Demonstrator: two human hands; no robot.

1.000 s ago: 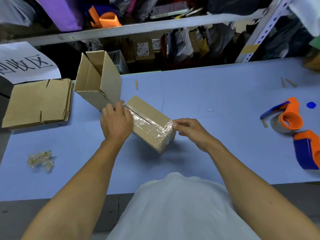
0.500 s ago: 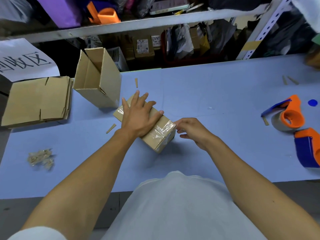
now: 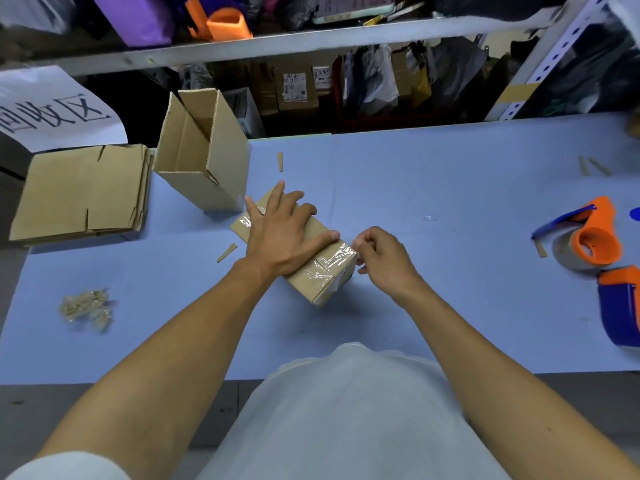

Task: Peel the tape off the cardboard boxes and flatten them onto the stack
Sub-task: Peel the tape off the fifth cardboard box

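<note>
A small taped cardboard box [image 3: 322, 277] lies on its side in the middle of the blue table [image 3: 433, 188]. Clear tape [image 3: 334, 259] wraps its near end. My left hand [image 3: 280, 233] lies flat on top of the box with fingers spread, pressing it down. My right hand [image 3: 384, 261] is at the box's right corner, its fingertips pinched at the tape's edge. An opened, empty box [image 3: 201, 154] stands upright behind. The stack of flattened boxes [image 3: 83, 192] lies at the far left.
A crumpled wad of peeled tape [image 3: 86, 308] lies near the front left. Two orange and blue tape dispensers [image 3: 588, 237] [image 3: 620, 304] sit at the right edge. Small cardboard slivers [image 3: 227, 252] are scattered about. A paper sign [image 3: 55, 112] and cluttered shelves rise behind the table.
My left hand moved from the box's far end onto its top and now presses it flat. My right hand stayed at the near corner and curled its fingers onto the tape.
</note>
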